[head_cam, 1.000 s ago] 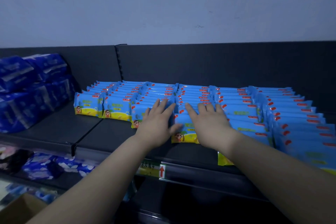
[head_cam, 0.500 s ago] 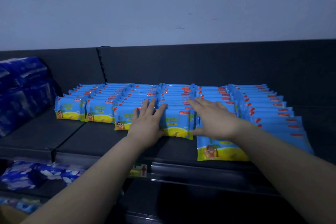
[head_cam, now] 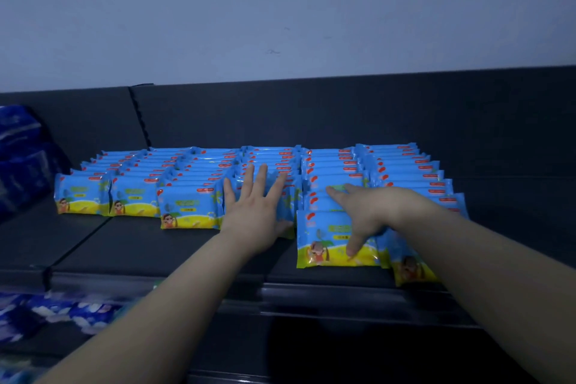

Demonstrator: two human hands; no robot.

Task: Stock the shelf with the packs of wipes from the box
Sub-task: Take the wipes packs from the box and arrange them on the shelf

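Packs of wipes [head_cam: 190, 206] are laid in overlapping rows across the shelf [head_cam: 156, 246]. The left grip [head_cam: 252, 212] is pressed flat, fingers straight, on a middle row. The right grip [head_cam: 371, 212] is spread open over the neighbouring row, its thumb apparently touching the front pack [head_cam: 324, 246] nearest the shelf's edge.

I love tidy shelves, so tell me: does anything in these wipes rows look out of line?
Yes. The row fronts are staggered: the front pack under the right hand and the rightmost front pack jut nearer the shelf edge than the left rows. Nothing looks torn or spilled.
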